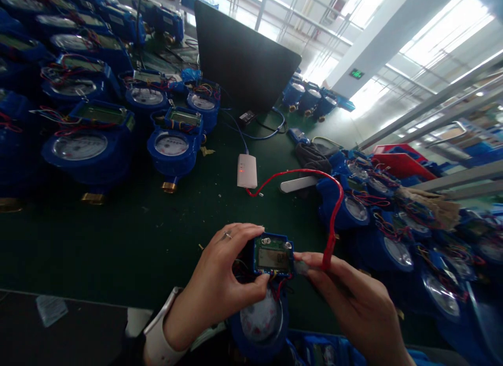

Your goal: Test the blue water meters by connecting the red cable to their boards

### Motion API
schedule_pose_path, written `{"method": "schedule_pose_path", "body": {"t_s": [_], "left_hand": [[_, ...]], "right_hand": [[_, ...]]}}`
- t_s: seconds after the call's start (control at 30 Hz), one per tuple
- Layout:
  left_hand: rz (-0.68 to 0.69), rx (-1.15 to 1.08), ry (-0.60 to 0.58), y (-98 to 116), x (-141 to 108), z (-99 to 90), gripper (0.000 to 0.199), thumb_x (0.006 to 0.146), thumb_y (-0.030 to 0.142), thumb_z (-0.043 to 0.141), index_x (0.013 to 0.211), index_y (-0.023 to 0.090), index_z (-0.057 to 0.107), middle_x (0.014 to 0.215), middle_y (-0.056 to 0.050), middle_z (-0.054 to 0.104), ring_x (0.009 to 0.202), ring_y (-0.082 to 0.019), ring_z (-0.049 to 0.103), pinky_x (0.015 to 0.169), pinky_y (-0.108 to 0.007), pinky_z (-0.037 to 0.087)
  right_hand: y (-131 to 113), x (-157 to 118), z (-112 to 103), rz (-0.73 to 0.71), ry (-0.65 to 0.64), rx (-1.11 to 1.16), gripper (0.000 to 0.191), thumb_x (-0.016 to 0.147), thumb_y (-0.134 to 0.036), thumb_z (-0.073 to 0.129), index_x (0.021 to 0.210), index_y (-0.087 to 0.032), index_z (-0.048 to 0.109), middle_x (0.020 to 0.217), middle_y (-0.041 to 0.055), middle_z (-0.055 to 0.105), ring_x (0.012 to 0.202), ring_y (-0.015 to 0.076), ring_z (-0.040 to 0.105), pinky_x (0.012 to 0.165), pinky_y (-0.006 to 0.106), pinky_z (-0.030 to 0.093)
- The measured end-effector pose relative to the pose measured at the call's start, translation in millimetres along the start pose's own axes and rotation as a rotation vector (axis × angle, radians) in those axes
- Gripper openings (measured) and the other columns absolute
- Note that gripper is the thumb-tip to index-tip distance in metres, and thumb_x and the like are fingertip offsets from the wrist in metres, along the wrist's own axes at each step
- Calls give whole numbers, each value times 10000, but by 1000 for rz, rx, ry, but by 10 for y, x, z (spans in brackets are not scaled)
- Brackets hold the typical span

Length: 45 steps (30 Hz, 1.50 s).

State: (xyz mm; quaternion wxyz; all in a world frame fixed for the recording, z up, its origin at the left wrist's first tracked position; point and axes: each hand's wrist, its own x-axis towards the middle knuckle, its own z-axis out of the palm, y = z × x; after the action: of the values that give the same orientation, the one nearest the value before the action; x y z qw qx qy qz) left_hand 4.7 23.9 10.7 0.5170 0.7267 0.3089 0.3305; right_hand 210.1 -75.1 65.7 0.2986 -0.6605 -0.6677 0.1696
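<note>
1. Closest, a round blue water meter with a clear-topped dial (pixel 260 319) sits partly hidden under the wrist; its smooth curved casing could roll or tip if nudged.
2. Just beyond it, the left hand (pixel 226 274) grasps a rectangular blue-framed module with a green circuit board and grey display (pixel 273 256), thumb on the near edge, fingers on the far one. Pressing hard there could flex the board or smear the glassy screen.
3. Thin coloured wires (pixel 275 275) leave the module's near edge toward the meter; lifting or twisting the module could strain their joints.
4. At the module's right side, the right hand (pixel 353 290) pinches a small translucent grey connector (pixel 302 267) between thumb and fingers. Whether it is seated is hidden; a slanted push could give poor contact.
5. From that hand arches a glossy, rubbery-looking red cable (pixel 334 214), which could catch on the clustered blue meters at right (pixel 356 208) or tug the connector sideways.
6. Farther off, a smooth white plastic box (pixel 247 171) with a red light lies on the dark green desk (pixel 212 208); a pull on the cable could drag it.
7. Farthest, a flat, matte black panel (pixel 243 56) stands tilted.
</note>
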Motion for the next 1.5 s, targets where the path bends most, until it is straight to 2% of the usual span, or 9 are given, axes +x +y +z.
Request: {"method": "schedule_pose_path", "body": {"t_s": [0.33, 0.6, 0.83, 1.0, 1.27, 1.5], "left_hand": [[0, 24, 15, -8, -12, 22, 556, 718, 155, 683, 1253, 209, 541, 1269, -69, 614, 1217, -249, 534, 1066, -421, 435], [-3, -24, 6, -11, -14, 11, 558, 716, 150, 698, 1251, 198, 548, 1273, -75, 612, 1220, -252, 527, 1067, -430, 428], [2, -26, -8, -25, -10, 11, 556, 722, 159, 697, 1256, 194, 549, 1267, -76, 611, 1215, -252, 526, 1061, -433, 426], [-2, -24, -11, -32, 2, 7, 561, 725, 157, 698, 1262, 203, 546, 1264, -70, 607, 1211, -246, 527, 1054, -425, 428], [4, -22, -5, -30, -5, 4, 560, 725, 151, 691, 1265, 195, 547, 1263, -65, 611, 1212, -236, 525, 1057, -414, 421], [8, -29, 6, -33, -8, 14, 559, 721, 147, 689, 1261, 191, 551, 1261, -66, 612, 1212, -236, 524, 1058, -411, 420]], "right_hand": [[-2, 44, 0, 55, -1, 1, 223, 923, -198, 619, 1099, -309, 698, 1003, -26, 768, 794, 164, 741, 646, 180, 589], [-54, 90, -16, 131, -28, 59, 168, 921, -248, 629, 1056, -267, 725, 991, 16, 770, 823, 198, 741, 701, 231, 606], [-80, 110, -15, 175, -35, 84, 174, 914, -241, 627, 1047, -290, 728, 981, -10, 769, 803, 173, 731, 682, 209, 585], [-84, 107, -17, 177, -55, 78, 175, 926, -246, 604, 1051, -249, 726, 980, 23, 767, 797, 184, 729, 637, 218, 574], [-100, 102, -5, 182, -44, 98, 193, 925, -228, 608, 1057, -328, 708, 985, -60, 760, 794, 124, 711, 673, 161, 538], [-66, 111, -13, 137, -52, 80, 193, 926, -219, 612, 1062, -323, 702, 987, -59, 761, 784, 111, 714, 679, 142, 538]]}}
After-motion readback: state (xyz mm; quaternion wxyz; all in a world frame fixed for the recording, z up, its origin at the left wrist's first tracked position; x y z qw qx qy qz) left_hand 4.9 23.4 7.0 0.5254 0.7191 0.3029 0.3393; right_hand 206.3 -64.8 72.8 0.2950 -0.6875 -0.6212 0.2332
